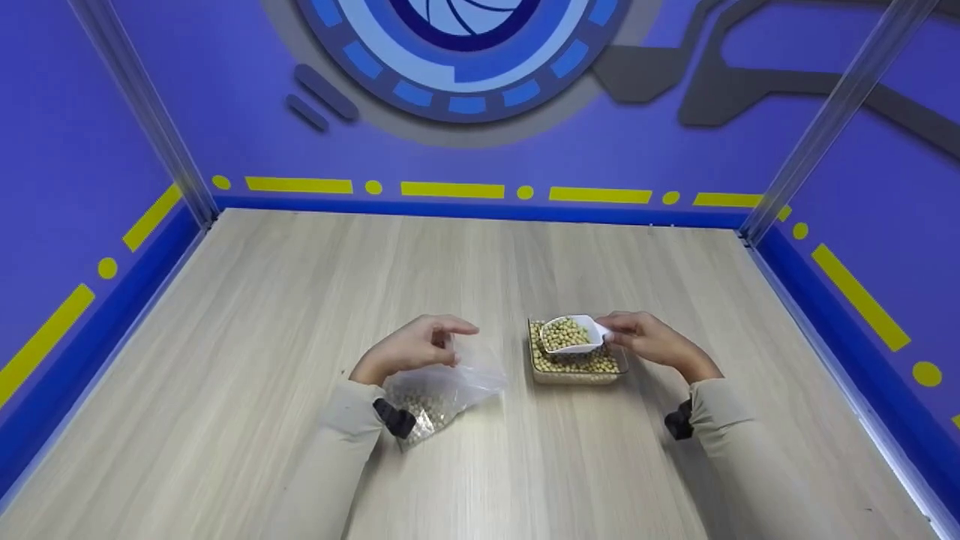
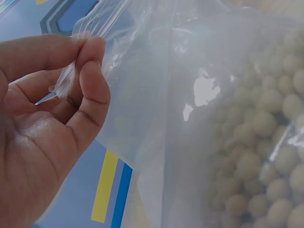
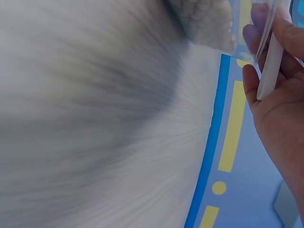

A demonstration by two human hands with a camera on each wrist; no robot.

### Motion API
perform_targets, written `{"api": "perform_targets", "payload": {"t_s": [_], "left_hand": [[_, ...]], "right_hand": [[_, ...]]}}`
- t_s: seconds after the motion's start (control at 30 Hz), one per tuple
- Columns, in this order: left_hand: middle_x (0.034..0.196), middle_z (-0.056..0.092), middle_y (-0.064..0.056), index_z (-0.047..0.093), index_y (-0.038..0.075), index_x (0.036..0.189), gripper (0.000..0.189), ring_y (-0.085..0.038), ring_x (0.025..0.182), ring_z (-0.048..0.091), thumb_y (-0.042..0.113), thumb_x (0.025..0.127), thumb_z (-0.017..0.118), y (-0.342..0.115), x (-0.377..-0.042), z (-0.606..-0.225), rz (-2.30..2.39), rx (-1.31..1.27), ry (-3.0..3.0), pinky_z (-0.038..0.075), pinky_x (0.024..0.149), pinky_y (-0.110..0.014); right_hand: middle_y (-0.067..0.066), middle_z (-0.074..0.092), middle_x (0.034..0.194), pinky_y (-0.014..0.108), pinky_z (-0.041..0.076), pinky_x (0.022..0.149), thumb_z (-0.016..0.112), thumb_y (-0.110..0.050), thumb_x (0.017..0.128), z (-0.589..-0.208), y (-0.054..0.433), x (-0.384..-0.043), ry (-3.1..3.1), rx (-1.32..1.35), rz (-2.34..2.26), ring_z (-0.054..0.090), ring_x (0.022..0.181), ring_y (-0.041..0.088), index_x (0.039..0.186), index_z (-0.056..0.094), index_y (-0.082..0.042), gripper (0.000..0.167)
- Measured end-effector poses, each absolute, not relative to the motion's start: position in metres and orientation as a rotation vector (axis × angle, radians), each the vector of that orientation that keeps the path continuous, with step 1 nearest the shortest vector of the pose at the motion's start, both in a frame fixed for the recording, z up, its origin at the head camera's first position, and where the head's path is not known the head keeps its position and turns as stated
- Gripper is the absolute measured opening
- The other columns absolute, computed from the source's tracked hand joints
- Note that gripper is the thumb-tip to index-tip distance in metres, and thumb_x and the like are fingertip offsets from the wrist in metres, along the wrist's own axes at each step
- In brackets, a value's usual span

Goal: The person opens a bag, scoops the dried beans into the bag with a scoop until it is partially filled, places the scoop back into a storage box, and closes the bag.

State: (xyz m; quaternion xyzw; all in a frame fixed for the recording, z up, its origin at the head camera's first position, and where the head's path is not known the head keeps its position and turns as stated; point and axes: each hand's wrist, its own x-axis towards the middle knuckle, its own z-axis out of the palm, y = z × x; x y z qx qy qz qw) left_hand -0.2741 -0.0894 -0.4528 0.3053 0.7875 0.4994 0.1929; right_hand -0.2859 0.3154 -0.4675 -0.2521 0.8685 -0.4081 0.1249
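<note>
My left hand (image 1: 420, 346) pinches the upper edge of a clear zip bag (image 2: 137, 95) between thumb and fingers. Pale round soybeans (image 2: 256, 156) fill the lower part of this bag, which rests on the table in the head view. With my right hand (image 1: 652, 343) I grip the handle (image 3: 270, 71) of a white scoop (image 1: 592, 341). The scoop is heaped with soybeans and held level over a clear rectangular container (image 1: 574, 379). More soybeans lie in that container, partly hidden under the scoop. In the right wrist view the container's side shows at the top.
A light wood-grain table (image 1: 360, 270) carries everything. Blue-purple panels (image 1: 247, 157) with yellow marks stand at the back and along both sides, with metal posts (image 1: 150, 112) at the corners. The bag lies left of the container, with bare tabletop between them.
</note>
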Motion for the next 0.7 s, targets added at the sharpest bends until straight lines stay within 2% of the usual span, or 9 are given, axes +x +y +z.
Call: {"api": "perform_targets", "payload": {"t_s": [0.2,0.37,0.5,0.63,0.7], "left_hand": [[0.079,0.059,-0.011,0.055,-0.002,0.132,0.05,-0.01,0.066,0.047,-0.005,0.083,0.064,-0.089,-0.274,-0.452,1.406,0.852,2.218,0.041,0.06,-0.021],[0.094,0.058,-0.023,0.055,-0.002,0.132,0.049,-0.01,0.066,0.046,-0.006,0.083,0.062,-0.09,-0.273,-0.451,1.413,0.86,2.21,0.042,0.062,-0.021],[0.096,0.058,-0.027,0.055,-0.004,0.132,0.05,-0.009,0.065,0.045,-0.006,0.083,0.063,-0.091,-0.273,-0.452,1.425,0.873,2.205,0.04,0.061,-0.021],[0.1,0.059,-0.028,0.055,-0.004,0.132,0.05,-0.012,0.068,0.047,-0.006,0.082,0.064,-0.091,-0.273,-0.452,1.429,0.876,2.216,0.038,0.059,-0.02],[0.1,0.06,-0.028,0.055,-0.004,0.131,0.05,-0.012,0.069,0.048,-0.006,0.082,0.064,-0.091,-0.274,-0.452,1.428,0.873,2.22,0.038,0.059,-0.019]], "right_hand": [[0.016,0.063,0.118,0.02,0.047,0.086,0.055,-0.012,0.097,-0.464,0.312,-0.286,2.551,-0.731,-1.179,0.056,0.104,0.012,0.127,0.062,-0.002,0.033],[0.015,0.064,0.117,0.021,0.047,0.086,0.055,-0.013,0.096,-0.46,0.308,-0.287,2.574,-0.74,-1.167,0.056,0.104,0.014,0.126,0.063,-0.002,0.032],[0.016,0.063,0.118,0.022,0.047,0.088,0.056,-0.013,0.096,-0.456,0.304,-0.288,2.597,-0.753,-1.145,0.056,0.109,0.022,0.125,0.063,-0.001,0.032],[0.019,0.062,0.121,0.027,0.048,0.09,0.055,-0.01,0.096,-0.449,0.296,-0.284,2.624,-0.729,-1.117,0.055,0.114,0.031,0.126,0.061,0.002,0.033],[0.019,0.062,0.122,0.027,0.048,0.091,0.055,-0.01,0.096,-0.447,0.292,-0.284,2.63,-0.716,-1.111,0.055,0.115,0.031,0.127,0.061,0.002,0.033]]}}
